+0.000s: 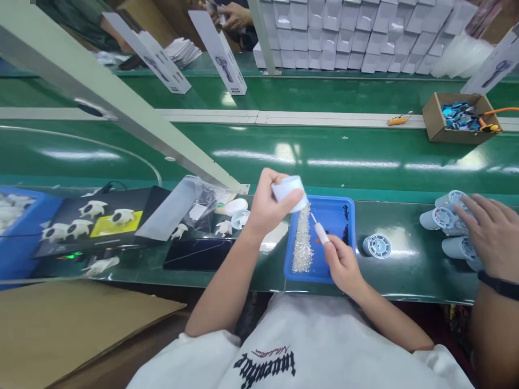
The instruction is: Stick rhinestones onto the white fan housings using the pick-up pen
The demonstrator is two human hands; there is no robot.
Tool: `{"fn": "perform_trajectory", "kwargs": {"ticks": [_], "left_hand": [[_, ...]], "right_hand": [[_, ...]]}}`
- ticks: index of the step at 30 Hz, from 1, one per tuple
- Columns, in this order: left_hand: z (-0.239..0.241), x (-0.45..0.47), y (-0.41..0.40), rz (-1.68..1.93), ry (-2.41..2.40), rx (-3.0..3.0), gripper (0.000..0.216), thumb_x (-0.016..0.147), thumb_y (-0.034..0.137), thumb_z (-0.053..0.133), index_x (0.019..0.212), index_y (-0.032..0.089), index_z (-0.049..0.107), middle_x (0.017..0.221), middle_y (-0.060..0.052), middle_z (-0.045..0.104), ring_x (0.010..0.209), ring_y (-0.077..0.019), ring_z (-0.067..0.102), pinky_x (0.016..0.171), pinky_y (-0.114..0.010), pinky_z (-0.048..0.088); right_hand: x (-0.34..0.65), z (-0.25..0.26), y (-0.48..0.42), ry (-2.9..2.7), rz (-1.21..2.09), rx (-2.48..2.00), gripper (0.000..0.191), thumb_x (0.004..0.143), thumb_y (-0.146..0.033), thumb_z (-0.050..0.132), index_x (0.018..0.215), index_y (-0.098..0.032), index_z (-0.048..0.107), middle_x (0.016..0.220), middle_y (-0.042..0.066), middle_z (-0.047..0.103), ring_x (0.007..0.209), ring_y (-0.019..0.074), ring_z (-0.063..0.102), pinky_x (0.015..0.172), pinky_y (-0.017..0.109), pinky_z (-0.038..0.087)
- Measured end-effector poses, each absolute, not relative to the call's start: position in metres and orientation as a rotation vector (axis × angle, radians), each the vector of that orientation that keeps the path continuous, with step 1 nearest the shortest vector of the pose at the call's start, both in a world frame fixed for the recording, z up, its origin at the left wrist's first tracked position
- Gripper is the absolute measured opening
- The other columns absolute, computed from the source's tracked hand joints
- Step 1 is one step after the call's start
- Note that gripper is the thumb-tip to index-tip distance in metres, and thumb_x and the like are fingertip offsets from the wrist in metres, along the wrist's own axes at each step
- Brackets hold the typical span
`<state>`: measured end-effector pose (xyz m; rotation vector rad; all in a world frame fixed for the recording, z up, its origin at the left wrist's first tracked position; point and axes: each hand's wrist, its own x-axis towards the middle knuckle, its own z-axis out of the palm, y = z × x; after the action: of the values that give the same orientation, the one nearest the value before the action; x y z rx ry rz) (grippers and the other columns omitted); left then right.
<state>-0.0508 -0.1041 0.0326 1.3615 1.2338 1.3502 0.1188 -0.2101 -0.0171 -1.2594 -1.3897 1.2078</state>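
Observation:
My left hand (267, 202) grips a pale blue, round plastic housing (290, 193), tilted over the back left of a blue tray (324, 278). In the tray lies a long heap of small clear bead-like pieces (302, 248), with small black parts (346, 221) along its right side. My right hand (343, 265) is closed round a white-handled tool with a thin tip (321, 231), held above the tray and pointing toward the housing. Whether the tip carries a piece is too small to tell. Another pale blue housing (378, 246) rests right of the tray.
At right, another person's hand (492, 232) reaches over several housings (454, 247). A black phone-like slab (197, 254), plastic bags (197, 202) and white finned parts (121, 216) lie leftward. A slanted metal post (162, 132) crosses the left. A cardboard box (450, 132) stands back right.

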Motion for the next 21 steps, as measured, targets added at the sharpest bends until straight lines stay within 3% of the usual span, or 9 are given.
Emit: {"fn": "perform_trajectory", "kwargs": {"ticks": [5, 8, 11, 15, 18, 21], "left_hand": [[0.020, -0.027, -0.036, 0.725, 1.549, 1.876, 0.056, 0.064, 0.033, 0.080, 0.107, 0.019, 0.047, 0.086, -0.004, 0.057, 0.086, -0.0264, 0.061, 0.082, -0.041, 0.048], [0.015, -0.006, -0.005, 0.313, 1.549, 2.172, 0.045, 0.073, 0.030, 0.072, 0.113, 0.017, 0.056, 0.115, -0.014, 0.054, 0.116, -0.0354, 0.051, 0.095, -0.046, 0.044], [0.019, 0.007, 0.008, 0.124, 1.539, 2.240, 0.052, 0.076, 0.025, 0.068, 0.127, 0.018, 0.056, 0.132, -0.017, 0.046, 0.128, -0.0389, 0.041, 0.101, -0.048, 0.042], [0.034, -0.012, -0.010, 0.270, 1.482, 2.222, 0.058, 0.080, 0.031, 0.062, 0.136, 0.021, 0.052, 0.136, -0.014, 0.047, 0.127, -0.0347, 0.043, 0.106, -0.048, 0.039], [0.032, -0.058, -0.049, 0.579, 1.487, 2.113, 0.045, 0.077, 0.038, 0.064, 0.120, 0.025, 0.064, 0.124, -0.011, 0.056, 0.122, -0.0346, 0.047, 0.109, -0.052, 0.035], [0.010, -0.109, -0.100, 0.795, 1.672, 1.901, 0.043, 0.067, 0.043, 0.073, 0.106, 0.025, 0.070, 0.118, -0.011, 0.057, 0.123, -0.0397, 0.042, 0.110, -0.061, 0.029]], "right_hand": [[0.129, -0.017, -0.211, -1.257, 1.140, -1.359, 0.051, 0.092, -0.060, 0.043, 0.092, -0.015, 0.067, 0.051, -0.006, 0.034, 0.045, 0.0094, 0.031, 0.042, 0.023, 0.026], [0.137, -0.015, -0.215, -1.246, 1.089, -1.378, 0.048, 0.092, -0.057, 0.045, 0.092, -0.015, 0.067, 0.051, -0.006, 0.033, 0.045, 0.0095, 0.029, 0.042, 0.023, 0.024], [0.142, -0.014, -0.218, -1.251, 1.016, -1.391, 0.044, 0.092, -0.054, 0.046, 0.093, -0.015, 0.067, 0.053, -0.005, 0.036, 0.047, 0.0102, 0.032, 0.043, 0.024, 0.026], [0.145, -0.015, -0.214, -1.271, 0.921, -1.398, 0.036, 0.093, -0.047, 0.048, 0.109, -0.017, 0.061, 0.054, -0.007, 0.039, 0.045, 0.0109, 0.034, 0.043, 0.025, 0.028], [0.143, -0.016, -0.204, -1.281, 0.869, -1.391, 0.029, 0.091, -0.042, 0.053, 0.107, -0.019, 0.058, 0.051, -0.009, 0.037, 0.042, 0.0104, 0.033, 0.041, 0.024, 0.026], [0.140, -0.018, -0.194, -1.278, 0.828, -1.398, 0.020, 0.085, -0.038, 0.061, 0.095, -0.021, 0.057, 0.054, -0.008, 0.041, 0.046, 0.0107, 0.040, 0.045, 0.024, 0.034]]}}
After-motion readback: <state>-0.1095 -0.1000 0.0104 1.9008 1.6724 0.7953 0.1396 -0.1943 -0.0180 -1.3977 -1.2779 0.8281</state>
